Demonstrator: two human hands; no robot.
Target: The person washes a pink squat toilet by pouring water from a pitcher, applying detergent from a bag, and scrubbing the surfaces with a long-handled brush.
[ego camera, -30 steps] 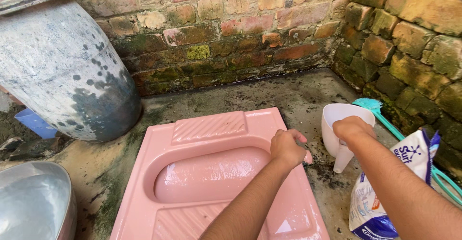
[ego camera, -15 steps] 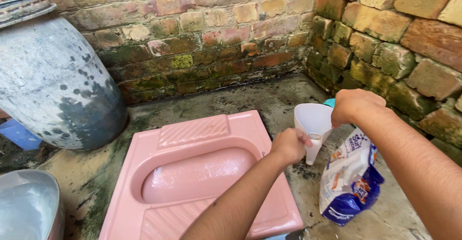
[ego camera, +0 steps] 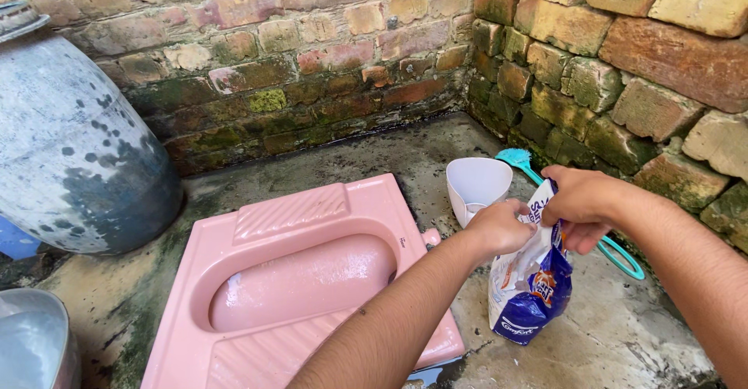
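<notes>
both hands have left the white mug (ego camera: 477,186) and now pinch the top of the blue-white powder pouch (ego camera: 532,280) standing on wet concrete beside the pink squat pan (ego camera: 312,280): left hand (ego camera: 502,227) and right hand (ego camera: 580,202) both clamped on its mouth. risk: the soft pouch tips or tears, spilling powder on the wet floor.
</notes>
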